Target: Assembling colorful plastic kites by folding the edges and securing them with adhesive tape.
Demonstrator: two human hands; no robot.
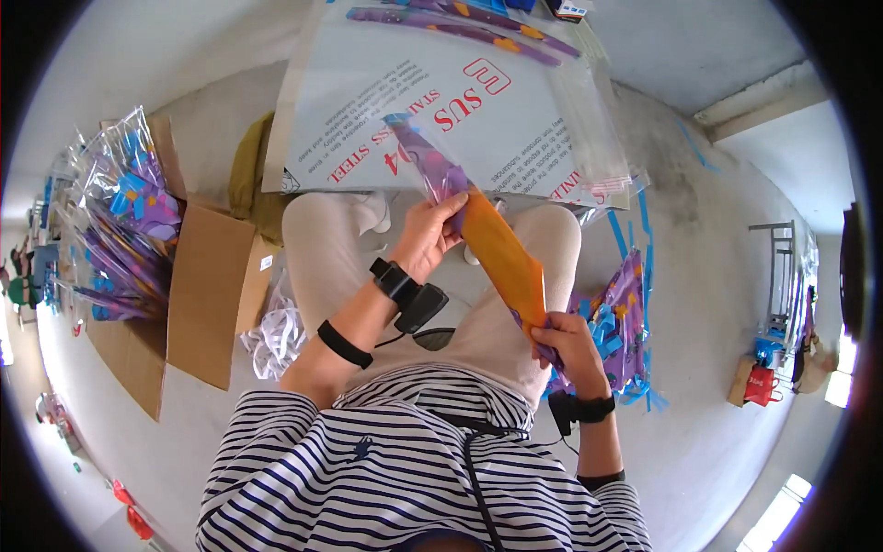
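A long, flat folded sheet (504, 250), orange in the middle and purple toward its ends, slants across my lap between both hands. Its far end lies over the table edge, and clear shiny plastic (426, 158) covers that part. My left hand (430, 232) pinches the sheet where the plastic meets the orange stretch, thumb on top. Closer to my body, my right hand (572, 348) grips the purple near end, fingers closed round it. The sheet's exact kind cannot be made out.
Before my knees stands a table (349, 138) topped with printed protective film. Purple packed strips (460, 29) and clear plastic sleeves (598, 138) lie on it. An open cardboard box (210, 285) at left holds several packets (138, 230). Purple and blue pieces (625, 322) sit at right.
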